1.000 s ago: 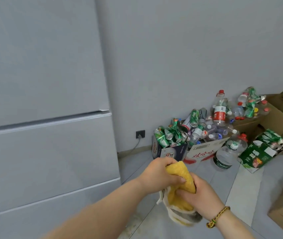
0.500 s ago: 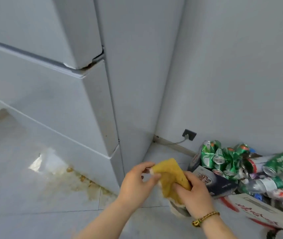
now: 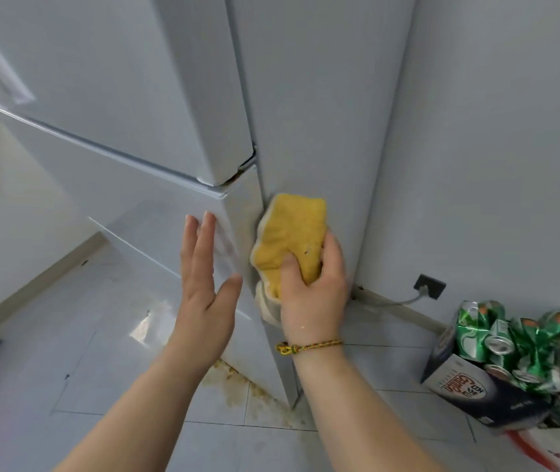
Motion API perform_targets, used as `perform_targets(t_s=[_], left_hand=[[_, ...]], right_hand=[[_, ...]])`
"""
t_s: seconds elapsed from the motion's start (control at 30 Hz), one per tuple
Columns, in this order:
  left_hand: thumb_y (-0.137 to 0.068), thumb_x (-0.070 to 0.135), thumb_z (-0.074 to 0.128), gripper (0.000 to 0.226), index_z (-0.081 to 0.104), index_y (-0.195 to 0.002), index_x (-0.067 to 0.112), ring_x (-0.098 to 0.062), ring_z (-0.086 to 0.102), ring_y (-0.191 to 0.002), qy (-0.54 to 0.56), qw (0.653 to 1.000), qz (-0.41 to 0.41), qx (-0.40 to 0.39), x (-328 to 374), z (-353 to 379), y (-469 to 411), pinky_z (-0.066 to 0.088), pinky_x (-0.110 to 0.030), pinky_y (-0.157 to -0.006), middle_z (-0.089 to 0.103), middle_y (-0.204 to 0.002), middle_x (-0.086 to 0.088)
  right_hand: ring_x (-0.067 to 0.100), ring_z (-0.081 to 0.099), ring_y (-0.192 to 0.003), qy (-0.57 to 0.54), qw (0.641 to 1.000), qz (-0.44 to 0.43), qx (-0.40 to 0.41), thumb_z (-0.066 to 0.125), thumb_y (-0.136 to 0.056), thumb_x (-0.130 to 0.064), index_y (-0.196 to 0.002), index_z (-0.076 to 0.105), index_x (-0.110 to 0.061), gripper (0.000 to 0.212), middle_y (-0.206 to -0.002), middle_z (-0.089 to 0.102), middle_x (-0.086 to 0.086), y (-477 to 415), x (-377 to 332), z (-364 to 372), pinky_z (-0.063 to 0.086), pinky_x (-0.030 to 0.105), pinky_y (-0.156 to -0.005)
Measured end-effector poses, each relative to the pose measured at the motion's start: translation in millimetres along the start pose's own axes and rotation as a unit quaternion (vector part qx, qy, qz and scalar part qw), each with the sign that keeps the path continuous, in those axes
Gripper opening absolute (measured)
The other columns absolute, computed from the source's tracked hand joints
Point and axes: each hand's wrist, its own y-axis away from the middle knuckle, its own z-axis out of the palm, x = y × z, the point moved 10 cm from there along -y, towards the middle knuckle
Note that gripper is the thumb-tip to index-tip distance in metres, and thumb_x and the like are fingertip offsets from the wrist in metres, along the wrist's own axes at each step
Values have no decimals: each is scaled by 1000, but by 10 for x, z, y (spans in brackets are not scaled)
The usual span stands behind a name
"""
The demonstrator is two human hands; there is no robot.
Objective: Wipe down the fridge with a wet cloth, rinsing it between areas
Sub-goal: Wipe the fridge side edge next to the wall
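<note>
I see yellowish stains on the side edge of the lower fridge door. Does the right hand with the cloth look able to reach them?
Probably yes: the right hand holds the cloth right beside that stained edge, with nothing between; the left hand is open, off to the side.

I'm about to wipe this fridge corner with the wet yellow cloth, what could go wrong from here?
1. The black wall socket and its grey cable sit low beside the pale grey fridge; drips from the yellow terry cloth in your right hand could reach them.
2. The brownish grime on the door edge may smear unless you rinse.
3. The stained floor tiles at the fridge's foot might turn slippery if wetted.
</note>
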Motion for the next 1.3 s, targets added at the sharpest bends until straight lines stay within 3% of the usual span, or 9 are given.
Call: perform_targets(t_s=[0.07,0.2,0.4,0.5,0.67,0.8,0.93,1.1,1.3], left_hand=[[-75,18,36,67,9,-118,61,10,4,-137,8,1000,-3,-8,28,30,-12,18,-38,-117,-4,-131,45],[-88,3,45,70,12,-115,58,40,4,-111,36,999,-24,-12,-38,25,10,28,-17,-101,-4,-126,47],[-80,-20,38,95,2,-118,60,27,2,-125,-18,998,-19,-50,-112,79,-13,39,-4,-83,-14,-124,56],[-79,-20,39,98,2,-119,61,31,1,-122,-9,997,-20,-69,-135,98,-20,39,2,-82,-14,-116,64],[-80,-18,41,112,2,-107,83,29,1,-124,3,993,-24,-111,-107,57,-26,38,2,-82,-14,-116,64],[-82,-6,39,98,3,-109,81,15,6,-133,-1,989,-24,-146,-69,-1,-16,37,-4,-87,-16,-128,55],[-85,-2,42,97,5,-104,85,24,-2,-129,-29,988,-17,-153,-12,-120,-23,25,-7,-98,-11,-127,57],[-87,2,48,83,0,-114,63,32,-8,-115,-108,992,21,-63,170,-330,-106,-1,-7,-101,-10,-122,48],[-84,-2,46,85,2,-117,63,38,-13,-111,-82,992,54,-83,370,-310,-247,-2,13,-87,-16,-128,46]], right_hand=[[3,40,-112,58,991,-117,24,48,-73,-16,-135,42,-16,63,-131,48,-4,-30,-451,157,26,-3,-88],[14,42,-87,221,929,-294,37,44,-78,-18,-132,38,-20,54,-135,51,5,116,-669,444,38,21,-75],[18,51,-96,286,937,-194,-46,34,-77,-14,-138,32,-18,61,-140,42,-1,162,191,425,56,28,-71],[16,35,-128,250,953,-117,-122,37,-89,-6,-145,21,-25,61,-145,15,-21,77,217,486,27,10,-95],[33,56,-112,145,952,-270,23,36,-73,-7,-128,51,-3,57,-132,53,15,-106,-912,407,33,21,-92],[23,50,-111,90,917,-381,73,38,-70,-8,-125,52,2,57,-129,55,15,-169,-1664,416,36,31,-90],[27,30,-129,133,902,-405,70,42,-73,-11,-131,46,-12,58,-137,49,6,-147,-1528,487,19,47,-109],[11,13,-138,130,939,-307,-79,33,-87,-16,-138,20,-32,55,-150,10,-26,55,-538,567,3,10,-112],[26,28,-132,108,909,-402,-41,33,-82,-4,-131,32,-15,50,-138,33,4,-82,-1385,515,11,16,-115]])
